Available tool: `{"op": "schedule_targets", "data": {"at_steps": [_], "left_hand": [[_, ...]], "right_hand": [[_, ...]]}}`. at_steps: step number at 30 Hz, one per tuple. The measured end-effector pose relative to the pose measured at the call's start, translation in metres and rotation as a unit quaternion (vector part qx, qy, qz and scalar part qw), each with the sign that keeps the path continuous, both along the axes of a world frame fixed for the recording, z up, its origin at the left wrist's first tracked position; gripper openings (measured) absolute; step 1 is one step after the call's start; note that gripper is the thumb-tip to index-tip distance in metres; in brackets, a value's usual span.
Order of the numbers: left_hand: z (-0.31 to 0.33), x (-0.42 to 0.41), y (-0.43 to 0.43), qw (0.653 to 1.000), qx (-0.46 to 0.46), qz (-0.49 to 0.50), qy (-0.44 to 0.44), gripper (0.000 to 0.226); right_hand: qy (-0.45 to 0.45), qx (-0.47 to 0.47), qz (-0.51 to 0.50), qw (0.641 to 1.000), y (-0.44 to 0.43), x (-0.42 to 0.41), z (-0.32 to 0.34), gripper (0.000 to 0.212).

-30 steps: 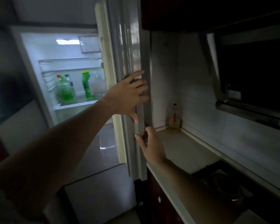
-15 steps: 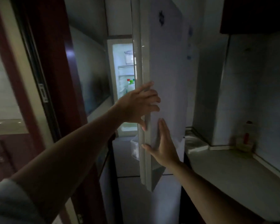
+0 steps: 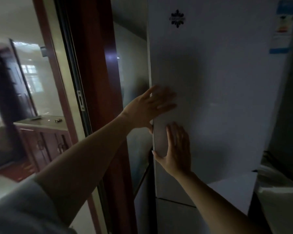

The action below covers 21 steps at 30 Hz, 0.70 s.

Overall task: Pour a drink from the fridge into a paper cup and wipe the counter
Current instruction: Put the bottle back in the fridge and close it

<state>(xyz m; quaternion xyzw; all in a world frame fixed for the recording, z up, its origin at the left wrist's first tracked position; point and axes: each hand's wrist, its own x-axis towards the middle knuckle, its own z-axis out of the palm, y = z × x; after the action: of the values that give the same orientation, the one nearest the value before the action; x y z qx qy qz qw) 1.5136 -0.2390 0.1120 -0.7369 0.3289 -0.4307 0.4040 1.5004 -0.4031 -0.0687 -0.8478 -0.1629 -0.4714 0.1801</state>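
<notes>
The white fridge door fills the middle and right of the head view, swung shut so the lit inside and its bottles are hidden. My left hand lies flat with fingers spread on the door's left edge. My right hand presses flat on the door face just below it, fingers together and pointing up. Neither hand holds anything. No drink, paper cup or cloth shows.
A dark red door frame stands left of the fridge, with a bright room and a wooden cabinet beyond. The pale counter shows at the lower right. A blue label sticks on the door's upper right.
The fridge door has swung from wide open to shut under both hands, hiding the lit shelves and green bottles. My view has turned left toward the doorway.
</notes>
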Motion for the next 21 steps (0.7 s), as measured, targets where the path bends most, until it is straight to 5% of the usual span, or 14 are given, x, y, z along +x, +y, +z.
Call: {"op": "schedule_targets", "data": {"at_steps": [6, 14, 21], "left_hand": [[0.005, 0.051, 0.02, 1.0, -0.002, 0.001, 0.03, 0.119], [-0.001, 0.098, 0.023, 0.982, -0.183, 0.027, 0.038, 0.1], [-0.015, 0.144, 0.012, 0.971, -0.226, 0.006, 0.082, 0.089]], "right_hand": [[0.003, -0.099, -0.035, 0.995, -0.004, 0.051, 0.019, 0.108], [0.053, -0.199, -0.161, 0.965, -0.029, 0.099, 0.036, 0.118], [0.087, -0.222, -0.198, 0.951, -0.041, 0.143, 0.052, 0.128]]}}
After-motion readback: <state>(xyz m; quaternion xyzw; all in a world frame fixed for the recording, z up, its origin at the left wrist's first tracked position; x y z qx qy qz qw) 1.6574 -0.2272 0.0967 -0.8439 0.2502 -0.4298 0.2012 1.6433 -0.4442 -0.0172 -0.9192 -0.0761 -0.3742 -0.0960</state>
